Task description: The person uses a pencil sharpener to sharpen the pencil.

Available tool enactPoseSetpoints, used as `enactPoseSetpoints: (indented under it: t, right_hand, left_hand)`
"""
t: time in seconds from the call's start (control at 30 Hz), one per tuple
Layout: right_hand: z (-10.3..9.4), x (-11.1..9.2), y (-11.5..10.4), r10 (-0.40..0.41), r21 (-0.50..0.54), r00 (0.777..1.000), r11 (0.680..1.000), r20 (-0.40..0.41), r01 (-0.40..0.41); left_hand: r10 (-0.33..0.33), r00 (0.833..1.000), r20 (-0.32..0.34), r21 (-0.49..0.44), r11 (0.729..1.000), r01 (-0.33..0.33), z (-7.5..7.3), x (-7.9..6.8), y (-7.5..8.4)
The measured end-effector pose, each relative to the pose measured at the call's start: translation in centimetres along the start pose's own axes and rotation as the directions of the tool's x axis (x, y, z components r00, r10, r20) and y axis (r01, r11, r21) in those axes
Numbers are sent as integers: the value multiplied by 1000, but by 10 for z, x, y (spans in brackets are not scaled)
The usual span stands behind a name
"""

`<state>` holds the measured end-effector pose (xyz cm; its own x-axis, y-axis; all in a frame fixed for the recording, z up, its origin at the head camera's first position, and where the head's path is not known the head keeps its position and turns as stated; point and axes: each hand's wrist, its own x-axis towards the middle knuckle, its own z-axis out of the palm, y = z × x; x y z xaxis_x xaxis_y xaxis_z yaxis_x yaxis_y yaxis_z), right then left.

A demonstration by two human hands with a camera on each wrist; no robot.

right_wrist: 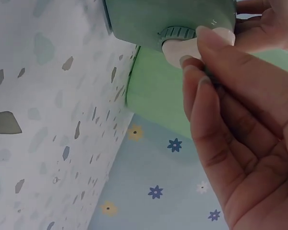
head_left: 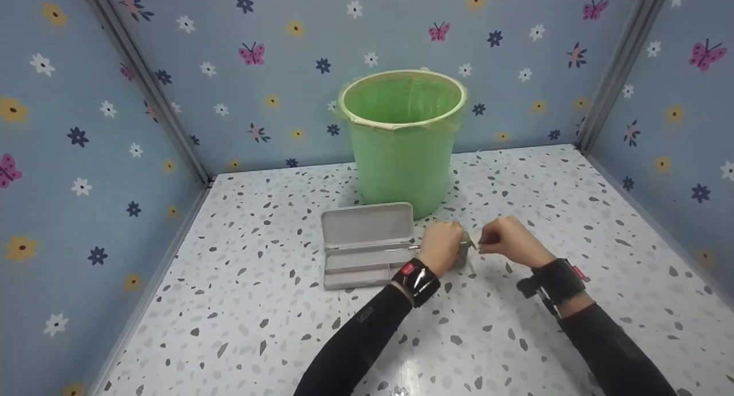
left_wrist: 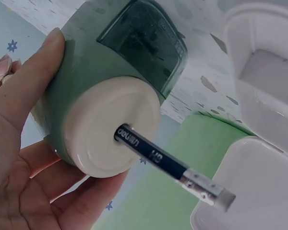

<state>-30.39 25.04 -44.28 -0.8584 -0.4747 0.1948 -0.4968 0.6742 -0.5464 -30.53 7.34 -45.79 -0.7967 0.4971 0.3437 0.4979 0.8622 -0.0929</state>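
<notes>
My left hand (head_left: 440, 244) grips a green crank pencil sharpener (left_wrist: 81, 62), its thumb on one side and fingers curled under the other. From the cream round face of the sharpener sticks a dark pencil (left_wrist: 156, 157) marked HB, its metal band and eraser end outward. A dark see-through shavings drawer (left_wrist: 146, 45) shows beside that face. On the opposite side, my right hand (head_left: 510, 241) pinches the cream crank handle (right_wrist: 177, 51) between thumb and fingertips. Part of the crank is hidden behind those fingers in the right wrist view.
A pale grey pencil case (head_left: 367, 224) lies with its lid up, left of the left hand. Behind it stands a green bin (head_left: 404, 167) with a liner over its rim. Flower-patterned walls (head_left: 275, 81) enclose the speckled table (head_left: 241, 304) at the back and sides.
</notes>
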Motion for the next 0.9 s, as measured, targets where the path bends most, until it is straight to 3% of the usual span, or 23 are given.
enactPoseSetpoints:
  t: [0.23,0.33,0.67,0.9]
  right_hand:
    - [-4,3,-2,64,15,995,998,-72,-63]
    - [-6,7,-4,79,8,990,997,-115,-79]
    - [-5,18,-5,97,-57,984,993,-153,-106]
    - [1,28,-4,83,-91,975,990,-208,-103]
  left_hand:
    - [6,1000,17,73,997,-7,1,4,2]
    - [19,1000,9,58,998,-19,1,5,0]
    - [45,999,-1,-34,998,-45,4,4,-5]
    - [69,998,-4,2,998,-69,6,1,-8]
